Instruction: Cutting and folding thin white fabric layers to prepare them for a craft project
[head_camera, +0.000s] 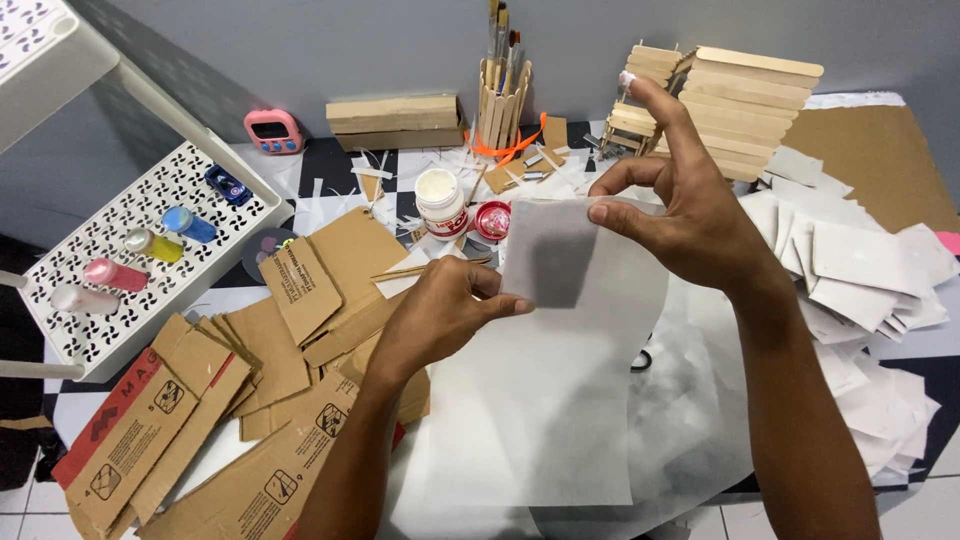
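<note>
Two hands meet above the middle of the worktop (940, 400), both pinching the top edge of one long sheet of thin white paper (545, 400). The left hand (440, 315) comes up from below with its wrist bent and its knuckles facing the camera, thumb and fingers closed on the sheet's upper left edge. The right hand (690, 215) reaches in from the right, thumb and middle fingers clamped on the upper right corner, index finger raised and slightly curled with a dab of white on its tip. Between the two hands the top of the paper is folded over, so a darker doubled patch shows there. The rest of the sheet hangs down toward the person and lies over the worktop.

To the left lie many brown cardboard pieces (250, 400) in a loose heap. A white perforated rack (150, 260) holds four small paint bottles: blue, yellow, pink and white. Behind the hands stand one open white glue jar (441, 200) and its one red lid (492, 219), touching it. One pink timer (273, 130) sits by the wall. One holder built of wooden sticks (502, 105) carries several brushes. A pile of white paper squares (860, 270) spreads at the right.
</note>
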